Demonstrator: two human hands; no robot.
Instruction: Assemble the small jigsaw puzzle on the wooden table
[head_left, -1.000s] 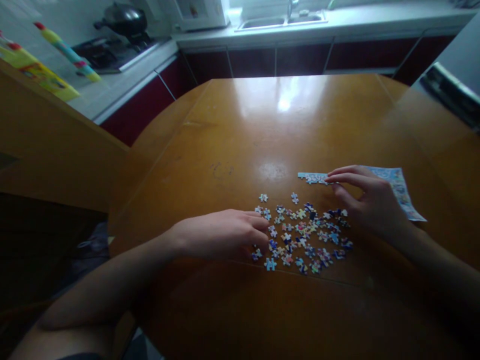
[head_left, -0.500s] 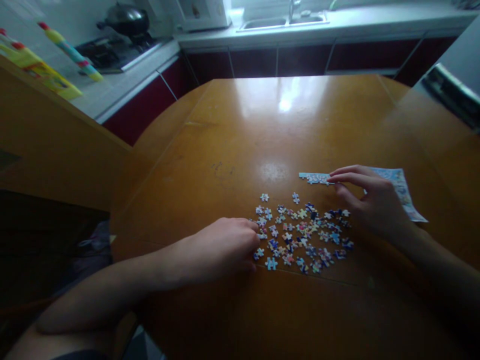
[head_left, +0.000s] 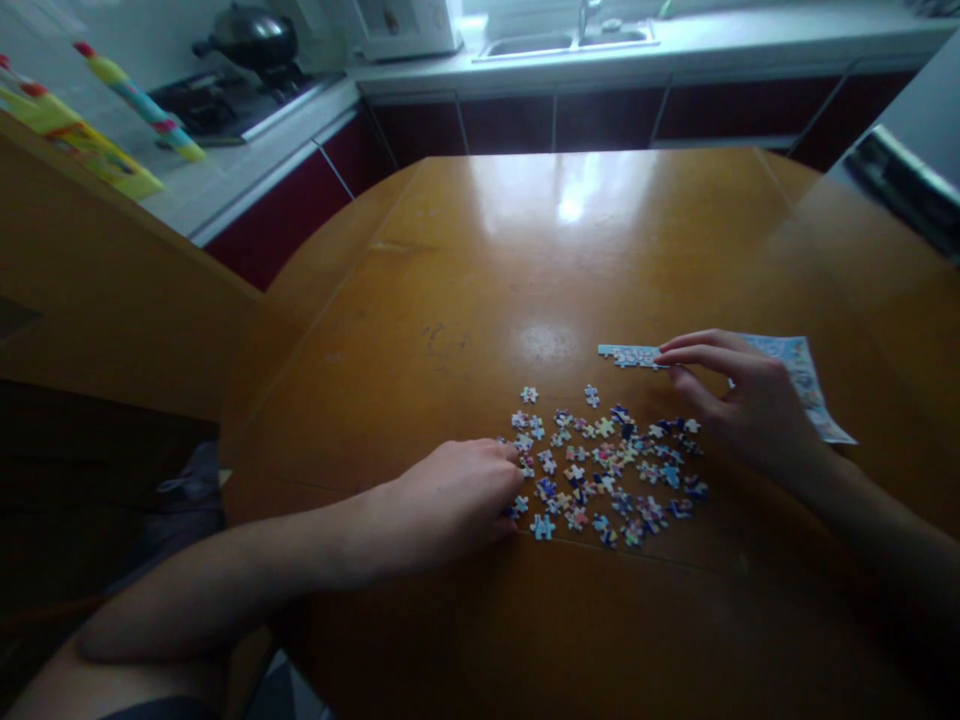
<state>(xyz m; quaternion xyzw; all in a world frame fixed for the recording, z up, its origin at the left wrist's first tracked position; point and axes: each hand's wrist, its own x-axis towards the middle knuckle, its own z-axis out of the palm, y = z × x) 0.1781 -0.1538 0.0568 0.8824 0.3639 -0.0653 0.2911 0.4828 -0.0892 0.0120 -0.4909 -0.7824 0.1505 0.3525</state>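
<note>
Loose jigsaw puzzle pieces (head_left: 600,470) lie scattered on the wooden table. My left hand (head_left: 469,495) rests at the left edge of this pile, fingers curled down and closed. Its fingertips are turned away, so whatever they hold is hidden. Above the pile lies a narrow strip of joined puzzle pieces (head_left: 628,356) with a pale blue upper edge. My right hand (head_left: 750,395) has its thumb and fingertips closed on the right end of that strip. Partly behind the right hand is a creased printed picture sheet (head_left: 806,385).
The wooden table (head_left: 420,300) reaches to a far edge near the kitchen counter. A sink (head_left: 525,46) and a stove with a dark pot (head_left: 255,40) are beyond it. Yellow bottles (head_left: 112,165) stand at left, past a wooden panel (head_left: 112,240).
My left hand has shifted slightly right, and a pale piece seen at its fingertips is now hidden. My right hand and the joined strip stay in place.
</note>
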